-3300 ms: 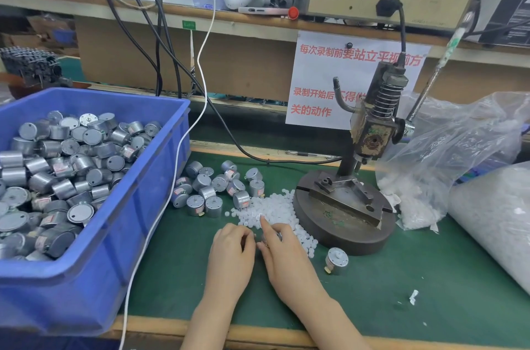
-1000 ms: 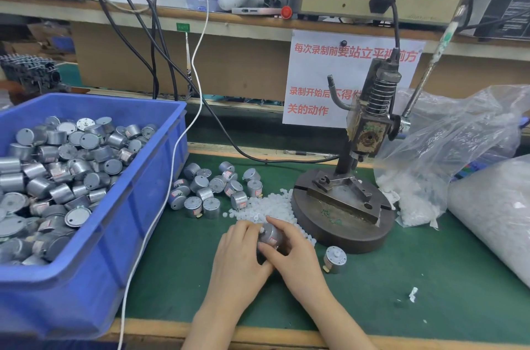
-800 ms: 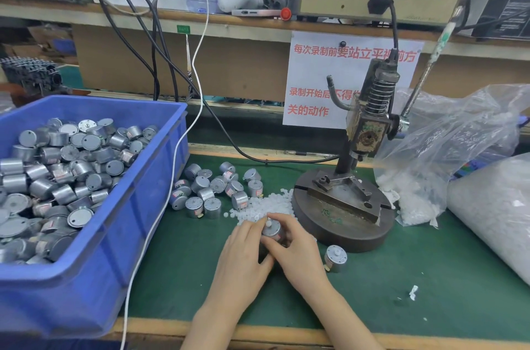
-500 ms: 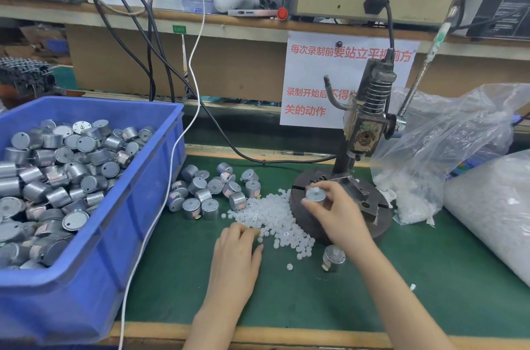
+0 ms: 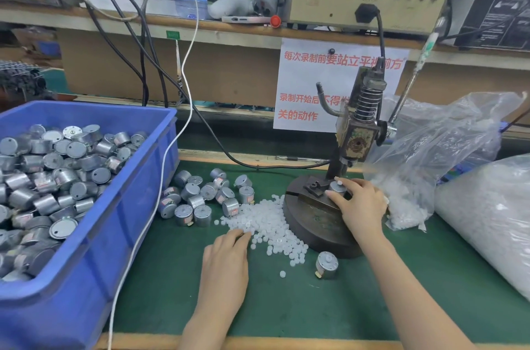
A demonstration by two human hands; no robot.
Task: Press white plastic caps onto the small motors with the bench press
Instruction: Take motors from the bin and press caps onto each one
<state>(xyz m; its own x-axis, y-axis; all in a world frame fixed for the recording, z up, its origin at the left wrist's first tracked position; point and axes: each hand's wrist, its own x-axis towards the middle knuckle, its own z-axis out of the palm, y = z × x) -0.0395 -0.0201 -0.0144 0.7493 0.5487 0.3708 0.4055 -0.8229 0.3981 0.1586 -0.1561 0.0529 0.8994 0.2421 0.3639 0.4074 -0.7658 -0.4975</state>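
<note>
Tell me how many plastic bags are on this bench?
2. One open, crumpled clear bag stands just right of the bench press; a fuller bag lies at the right edge, cut off by the frame. More could be out of view.

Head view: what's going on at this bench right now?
A person's right hand grips a motor, white cap on its shaft, seating it on the press. The left hand lies on the mat, fingers touching the loose caps. Nobody is on the lever, so this cap isn't pressed yet.
</note>
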